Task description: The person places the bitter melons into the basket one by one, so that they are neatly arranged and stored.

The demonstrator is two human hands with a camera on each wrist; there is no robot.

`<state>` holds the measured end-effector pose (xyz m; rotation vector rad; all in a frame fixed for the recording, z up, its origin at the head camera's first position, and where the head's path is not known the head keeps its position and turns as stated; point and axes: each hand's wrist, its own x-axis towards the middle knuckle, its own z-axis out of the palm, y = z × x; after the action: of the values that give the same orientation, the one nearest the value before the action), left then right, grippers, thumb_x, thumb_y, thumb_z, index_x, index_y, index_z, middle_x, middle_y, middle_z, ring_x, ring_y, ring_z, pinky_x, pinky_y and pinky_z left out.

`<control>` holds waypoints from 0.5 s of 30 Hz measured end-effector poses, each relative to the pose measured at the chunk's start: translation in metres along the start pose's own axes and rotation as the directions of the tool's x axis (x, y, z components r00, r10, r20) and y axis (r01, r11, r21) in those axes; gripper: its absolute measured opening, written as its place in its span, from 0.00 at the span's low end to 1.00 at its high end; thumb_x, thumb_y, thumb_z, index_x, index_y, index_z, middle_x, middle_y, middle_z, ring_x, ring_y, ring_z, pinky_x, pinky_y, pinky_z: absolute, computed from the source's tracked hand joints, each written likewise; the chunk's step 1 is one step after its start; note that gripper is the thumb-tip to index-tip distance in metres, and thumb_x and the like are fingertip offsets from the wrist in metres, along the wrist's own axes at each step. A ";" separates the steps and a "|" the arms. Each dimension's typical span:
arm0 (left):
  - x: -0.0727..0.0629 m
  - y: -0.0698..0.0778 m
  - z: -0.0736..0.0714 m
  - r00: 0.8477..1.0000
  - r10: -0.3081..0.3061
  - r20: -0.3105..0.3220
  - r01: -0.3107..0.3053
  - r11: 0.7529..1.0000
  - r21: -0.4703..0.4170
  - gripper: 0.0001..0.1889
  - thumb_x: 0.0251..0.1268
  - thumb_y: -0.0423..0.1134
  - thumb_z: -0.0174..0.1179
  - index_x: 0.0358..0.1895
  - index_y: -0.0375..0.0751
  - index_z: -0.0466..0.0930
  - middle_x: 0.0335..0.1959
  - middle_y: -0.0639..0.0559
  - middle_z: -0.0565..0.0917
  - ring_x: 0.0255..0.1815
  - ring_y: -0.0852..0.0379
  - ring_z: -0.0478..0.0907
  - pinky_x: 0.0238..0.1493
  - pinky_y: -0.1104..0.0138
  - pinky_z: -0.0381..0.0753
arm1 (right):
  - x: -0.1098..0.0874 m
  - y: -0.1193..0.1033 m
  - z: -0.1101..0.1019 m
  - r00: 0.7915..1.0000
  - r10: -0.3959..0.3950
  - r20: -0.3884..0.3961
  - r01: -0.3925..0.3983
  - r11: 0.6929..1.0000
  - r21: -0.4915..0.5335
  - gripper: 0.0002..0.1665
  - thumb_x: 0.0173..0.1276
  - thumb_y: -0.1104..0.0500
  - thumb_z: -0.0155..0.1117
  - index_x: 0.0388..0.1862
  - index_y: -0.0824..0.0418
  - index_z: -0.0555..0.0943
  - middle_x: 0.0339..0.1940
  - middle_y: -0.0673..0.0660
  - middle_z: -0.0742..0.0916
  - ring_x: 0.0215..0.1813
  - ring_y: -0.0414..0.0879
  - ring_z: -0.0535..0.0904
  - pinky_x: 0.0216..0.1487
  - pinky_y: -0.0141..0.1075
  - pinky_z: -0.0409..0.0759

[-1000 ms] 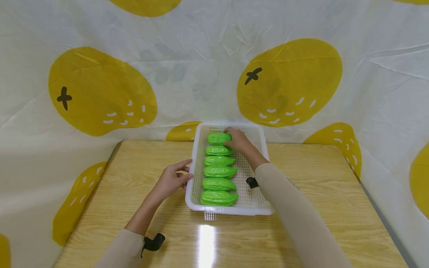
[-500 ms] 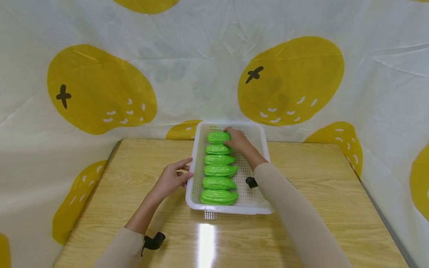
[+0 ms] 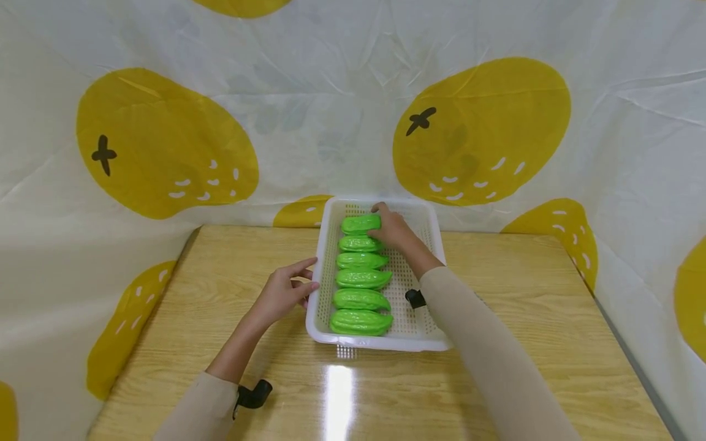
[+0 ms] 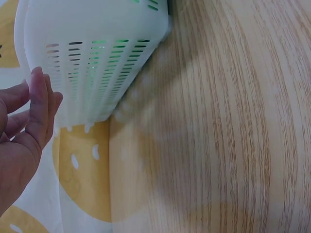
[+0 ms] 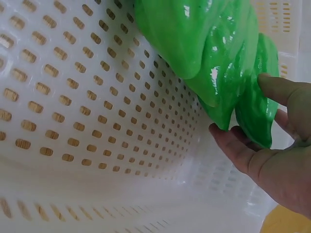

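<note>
Several glossy green bitter melons with ridged skins lie crosswise in one column along the left side of a white perforated plastic basket. At the far end, my right hand grips the right end of the farthest bitter melon, thumb on the near side and fingers on the far side. The right wrist view has that bitter melon between thumb and fingers. My left hand touches the basket's left rim from outside with thumb and index fingertips. In the left wrist view its fingers lie against the outer wall.
The basket stands on a wood-grain table at its back edge. Behind it hangs a white cloth with large yellow fruit prints. The basket's right half shows bare perforated floor.
The right hand's upper finger has shifted slightly toward the far wall, and the farthest bitter melon's right end sits slightly higher. The left hand stays at the rim.
</note>
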<state>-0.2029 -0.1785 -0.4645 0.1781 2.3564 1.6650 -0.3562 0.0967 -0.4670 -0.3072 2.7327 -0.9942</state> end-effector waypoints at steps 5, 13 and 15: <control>0.000 -0.001 -0.001 1.000 0.009 0.003 -0.009 1.000 0.004 0.32 0.72 0.30 0.64 0.77 0.41 0.68 0.55 0.34 0.81 0.34 0.54 0.86 0.34 0.49 0.92 | -0.007 -0.002 -0.008 1.000 -0.010 -0.001 0.010 1.000 0.014 0.40 0.75 0.56 0.66 0.79 0.57 0.58 0.68 0.73 0.77 0.70 0.66 0.73 0.69 0.59 0.76; 0.000 0.000 0.000 1.000 0.014 -0.002 -0.014 1.000 0.004 0.32 0.72 0.30 0.64 0.77 0.40 0.68 0.55 0.34 0.82 0.33 0.54 0.86 0.36 0.44 0.90 | -0.020 -0.005 -0.029 1.000 -0.013 -0.004 0.013 0.999 0.038 0.42 0.75 0.54 0.68 0.81 0.57 0.58 0.73 0.72 0.73 0.73 0.67 0.71 0.69 0.60 0.77; -0.001 0.000 0.000 1.000 0.013 -0.004 -0.013 1.000 0.008 0.32 0.72 0.29 0.64 0.77 0.40 0.68 0.55 0.34 0.82 0.33 0.55 0.86 0.35 0.45 0.91 | -0.023 -0.006 -0.034 1.000 -0.018 -0.011 0.018 0.999 0.041 0.41 0.75 0.54 0.67 0.80 0.56 0.59 0.74 0.72 0.73 0.73 0.67 0.71 0.68 0.60 0.78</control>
<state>-0.2022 -0.1786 -0.4641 0.1923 2.3699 1.6637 -0.3424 0.1192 -0.4351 -0.3212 2.7198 -1.0574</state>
